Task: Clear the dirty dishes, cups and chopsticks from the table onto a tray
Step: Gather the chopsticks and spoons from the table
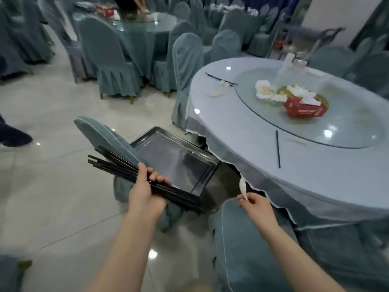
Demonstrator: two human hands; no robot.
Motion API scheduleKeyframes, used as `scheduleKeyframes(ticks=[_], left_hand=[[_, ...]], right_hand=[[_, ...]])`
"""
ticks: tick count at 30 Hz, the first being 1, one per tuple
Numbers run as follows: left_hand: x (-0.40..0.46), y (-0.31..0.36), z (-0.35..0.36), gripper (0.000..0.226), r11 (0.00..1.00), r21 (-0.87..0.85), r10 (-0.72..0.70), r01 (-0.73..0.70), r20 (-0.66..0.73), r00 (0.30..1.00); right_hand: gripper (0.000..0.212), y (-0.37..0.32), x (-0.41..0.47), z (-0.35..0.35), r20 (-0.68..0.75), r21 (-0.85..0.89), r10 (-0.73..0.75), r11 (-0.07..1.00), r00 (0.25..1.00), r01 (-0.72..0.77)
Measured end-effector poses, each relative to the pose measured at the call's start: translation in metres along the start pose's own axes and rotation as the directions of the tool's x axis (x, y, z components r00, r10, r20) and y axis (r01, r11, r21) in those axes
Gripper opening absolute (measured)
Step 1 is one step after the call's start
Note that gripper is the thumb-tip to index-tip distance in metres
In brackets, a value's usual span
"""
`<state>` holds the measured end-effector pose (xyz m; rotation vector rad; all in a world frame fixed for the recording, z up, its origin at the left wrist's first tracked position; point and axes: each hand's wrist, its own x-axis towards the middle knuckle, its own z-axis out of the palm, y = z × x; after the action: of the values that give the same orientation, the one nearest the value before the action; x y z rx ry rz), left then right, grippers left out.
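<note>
Black plastic chopsticks [134, 175], a bundle, clenched in left grip [145, 190] over the dark rectangular tray [168, 157] on a chair seat. Right grip [254, 205] pinches a white ceramic spoon [243, 185]. Single black chopstick [277, 148] lies on round cloth-covered counter [242, 131].

Head view, looking down-forward, hands near.

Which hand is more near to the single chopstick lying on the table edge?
Right. The right hand, pinching a white spoon, is below the chopstick, near the table edge. The left hand, gripping a chopstick bundle, is farther left, by the tray.
</note>
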<state>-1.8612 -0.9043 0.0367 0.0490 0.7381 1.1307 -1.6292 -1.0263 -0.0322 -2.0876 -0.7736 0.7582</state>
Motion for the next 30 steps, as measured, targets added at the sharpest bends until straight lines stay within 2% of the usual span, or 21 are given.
scheduleKeyframes(ticks=[6,12,18,20,23,30], left_hand=[[0.058,-0.008,0.03,0.035,0.992,0.088,-0.092,0.092,-0.004,0.996],[0.123,-0.017,0.064,0.035,0.982,0.14,-0.118,0.123,-0.044,0.992],[0.187,-0.038,0.114,0.035,0.969,0.22,-0.099,0.115,-0.083,0.992],[0.206,-0.042,0.125,0.035,0.969,0.222,-0.09,0.106,-0.082,0.993],[0.228,-0.047,0.133,0.035,0.97,0.22,-0.081,0.101,-0.098,0.992],[0.256,-0.055,0.137,0.035,0.966,0.224,-0.099,0.129,-0.14,0.985]], right_hand=[[0.016,0.016,0.041,-0.019,-0.138,-0.006,0.117,0.993,0.984,-0.119],[0.009,0.027,0.143,-0.036,-0.202,-0.04,0.173,0.982,0.964,-0.184],[0.033,0.031,0.262,-0.07,-0.428,-0.159,0.169,0.953,0.888,-0.258],[0.033,0.042,0.291,-0.082,-0.472,-0.156,0.201,0.939,0.859,-0.305],[0.017,0.059,0.315,-0.089,-0.45,-0.17,0.286,0.903,0.846,-0.396],[0.03,0.067,0.326,-0.074,-0.366,-0.218,0.322,0.882,0.873,-0.417]])
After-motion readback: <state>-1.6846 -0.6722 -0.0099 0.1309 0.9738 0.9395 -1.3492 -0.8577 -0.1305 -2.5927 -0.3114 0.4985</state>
